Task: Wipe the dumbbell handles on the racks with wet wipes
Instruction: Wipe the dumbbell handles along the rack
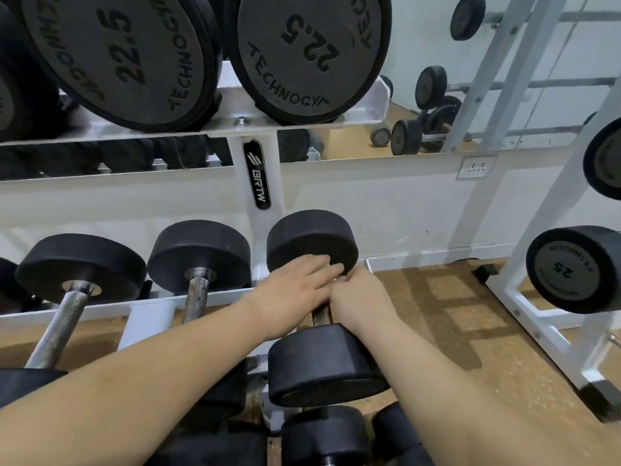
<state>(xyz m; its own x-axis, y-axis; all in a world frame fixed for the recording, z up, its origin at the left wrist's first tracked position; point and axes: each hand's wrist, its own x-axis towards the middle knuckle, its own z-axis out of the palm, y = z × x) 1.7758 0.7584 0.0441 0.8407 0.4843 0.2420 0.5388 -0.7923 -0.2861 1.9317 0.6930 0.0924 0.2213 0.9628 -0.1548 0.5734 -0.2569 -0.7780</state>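
Note:
The rightmost dumbbell on the lower white rack has a dark knurled handle [322, 314], a black far head [312, 237] and a black near head [326, 364]. My right hand [361, 297] is curled round the far end of that handle. My left hand [295, 294] lies beside it with straight fingers that rest on the far head and cover the handle's left side. A small white scrap [338, 279] peeks out where the two hands meet; whether it is a wipe I cannot tell.
Two more dumbbells with rusty handles [196, 299] [62, 326] lie to the left on the same rack. Large 22.5 dumbbells [302, 55] overhang from the upper shelf. A second white rack [524, 307] with a 25 dumbbell [576, 269] stands right. Black dumbbells [326, 435] lie below.

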